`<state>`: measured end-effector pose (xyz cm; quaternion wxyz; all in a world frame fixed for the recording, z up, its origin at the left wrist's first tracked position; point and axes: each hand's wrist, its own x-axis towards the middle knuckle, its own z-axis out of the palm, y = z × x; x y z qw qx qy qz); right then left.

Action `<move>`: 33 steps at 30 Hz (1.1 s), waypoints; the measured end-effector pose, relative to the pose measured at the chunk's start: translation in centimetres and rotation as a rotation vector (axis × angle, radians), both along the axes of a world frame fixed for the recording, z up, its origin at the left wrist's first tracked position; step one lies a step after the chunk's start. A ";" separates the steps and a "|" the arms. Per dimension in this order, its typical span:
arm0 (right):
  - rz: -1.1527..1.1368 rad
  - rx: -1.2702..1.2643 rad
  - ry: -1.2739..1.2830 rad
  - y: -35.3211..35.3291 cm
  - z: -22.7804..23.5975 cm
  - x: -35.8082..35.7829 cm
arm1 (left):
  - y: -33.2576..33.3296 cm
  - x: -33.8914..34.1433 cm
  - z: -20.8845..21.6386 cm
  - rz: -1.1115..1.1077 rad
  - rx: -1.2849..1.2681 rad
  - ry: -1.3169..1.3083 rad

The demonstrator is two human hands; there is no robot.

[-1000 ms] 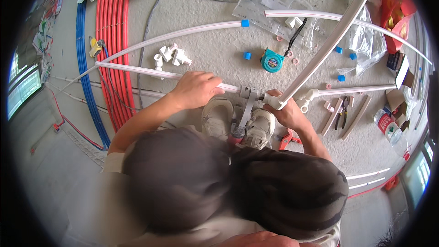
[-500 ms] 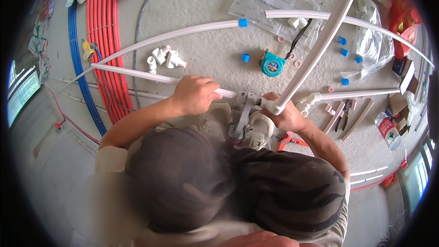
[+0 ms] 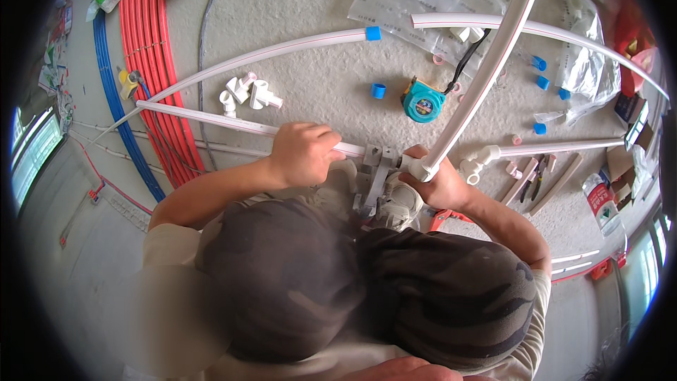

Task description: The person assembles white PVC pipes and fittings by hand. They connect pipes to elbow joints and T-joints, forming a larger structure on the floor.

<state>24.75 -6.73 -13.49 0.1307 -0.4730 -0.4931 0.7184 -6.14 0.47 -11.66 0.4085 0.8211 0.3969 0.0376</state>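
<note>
My left hand (image 3: 307, 154) is closed around a white plastic pipe (image 3: 226, 121) with a thin red stripe. The pipe's near end reaches a grey metal pipe-welding tool (image 3: 379, 175) standing between my shoes. On the tool's other side, my right hand (image 3: 446, 185) grips a white elbow fitting (image 3: 423, 168). From that elbow a long white pipe (image 3: 490, 70) rises toward the top of the view. The fitting sits close against the tool; whether it touches the heated part cannot be made out. Red-handled pipe cutters (image 3: 446, 219) lie partly hidden beside my right shoe.
Ahead lie a teal tape measure (image 3: 423, 101), a blue cap (image 3: 378, 91) and several white fittings (image 3: 259, 94). Red pipes (image 3: 147, 49) and blue pipes (image 3: 113, 92) run along the left. Pliers (image 3: 539, 176), a plastic bottle (image 3: 603, 201) and clear bags (image 3: 585, 63) are at right.
The view has shifted slightly, so the floor items sit a little differently in it. Both hands keep their grips, with the pipe and elbow nearly unmoved beside the tool.
</note>
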 end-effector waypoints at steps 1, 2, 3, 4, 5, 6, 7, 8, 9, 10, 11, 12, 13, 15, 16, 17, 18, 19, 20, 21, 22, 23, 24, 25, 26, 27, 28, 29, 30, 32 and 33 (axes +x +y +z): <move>-0.002 -0.002 -0.003 0.0 0.0 -0.1 | 0.0 0.0 -0.1 0.001 -0.001 -0.008; -0.004 -0.004 -0.008 0.0 0.0 -0.1 | 0.0 0.1 -0.1 0.002 -0.005 -0.008; -0.007 -0.006 -0.012 0.0 0.1 -0.1 | 0.0 0.2 -0.2 0.004 -0.010 -0.009; -0.020 -0.012 -0.008 0.0 0.1 -0.2 | 0.0 0.2 -0.2 0.005 -0.015 -0.009; -0.036 -0.018 -0.005 -0.1 0.1 -0.3 | 0.0 0.2 -0.2 0.001 -0.023 -0.006; -0.051 -0.024 -0.002 -0.1 0.1 -0.4 | 0.0 0.3 -0.3 -0.003 -0.031 -0.003; -0.056 -0.021 -0.003 -0.1 0.2 -0.4 | 0.1 0.3 -0.3 -0.006 -0.039 0.000; -0.060 -0.019 -0.005 -0.2 0.3 -0.4 | 0.1 0.3 -0.1 -0.014 -0.052 0.005; -0.063 -0.017 -0.006 -0.2 0.5 -0.5 | 0.3 0.4 0.1 -0.022 -0.064 0.011; -0.052 0.011 -0.012 -0.3 0.6 -0.5 | 0.3 0.4 0.3 -0.029 -0.077 0.017; -0.042 0.041 -0.016 -0.5 0.6 -0.6 | 0.4 0.4 0.5 -0.045 -0.093 0.031; -0.031 0.071 -0.020 -0.6 0.7 -0.7 | 0.4 0.2 0.7 -0.061 -0.109 0.045; -0.021 0.097 -0.021 -0.8 0.7 -0.7 | 0.4 0.1 0.9 -0.078 -0.125 0.059; -0.001 0.152 -0.027 -1.2 0.7 -0.7 | 0.2 0.1 0.9 -0.073 -0.098 0.034; -0.012 0.141 -0.021 -1.4 0.6 -0.8 | 0.1 0.0 1.0 -0.072 -0.085 0.021; -0.024 0.128 -0.016 -1.7 0.5 -0.8 | -0.1 0.2 1.1 -0.068 -0.061 0.024; -0.035 0.115 -0.011 -1.9 0.5 -0.7 | -0.1 0.3 1.3 -0.065 -0.036 0.028; -0.032 0.108 -0.003 -2.0 0.6 -0.8 | -0.3 0.4 1.4 -0.062 -0.012 0.031; -0.027 0.104 0.005 -1.8 0.8 -0.8 | -0.3 0.4 1.4 -0.070 -0.014 0.036; -0.022 0.100 0.014 -1.8 1.0 -0.8 | -0.4 0.3 1.5 -0.078 -0.017 0.040; -0.025 0.102 0.019 -1.9 1.0 -0.8 | -0.4 0.2 1.6 -0.086 -0.019 0.046; -0.029 0.107 0.031 -1.9 0.9 -0.9 | -0.5 0.1 1.6 -0.077 -0.012 0.034; -0.032 0.112 0.042 -2.0 0.8 -1.1 | -0.5 0.2 1.6 -0.067 -0.005 0.022; -0.016 0.133 0.022 -1.9 0.9 -1.1 | -0.6 0.2 1.6 -0.057 0.001 0.011; -0.002 0.154 0.003 -1.9 1.1 -1.0 | -0.7 0.1 1.5 -0.064 -0.001 0.007; 0.013 0.174 -0.016 -1.8 1.2 -1.0 | -0.7 0.1 1.4 -0.070 -0.003 0.002; 0.009 0.193 -0.010 -1.7 1.3 -1.1 | -0.6 0.0 1.4 -0.076 -0.005 -0.003; -0.019 0.131 -0.009 -1.9 1.2 -1.1 | -0.6 0.1 1.4 -0.079 -0.009 0.007; -0.047 0.068 -0.009 -2.2 1.3 -1.2 | -0.6 0.2 1.5 -0.081 -0.013 0.016; -0.079 0.037 0.007 -2.4 1.2 -1.2 | -0.6 0.2 1.5 -0.082 -0.015 0.027; -0.062 0.066 -0.001 -2.4 1.1 -1.1 | -0.7 0.3 1.5 -0.079 -0.011 0.029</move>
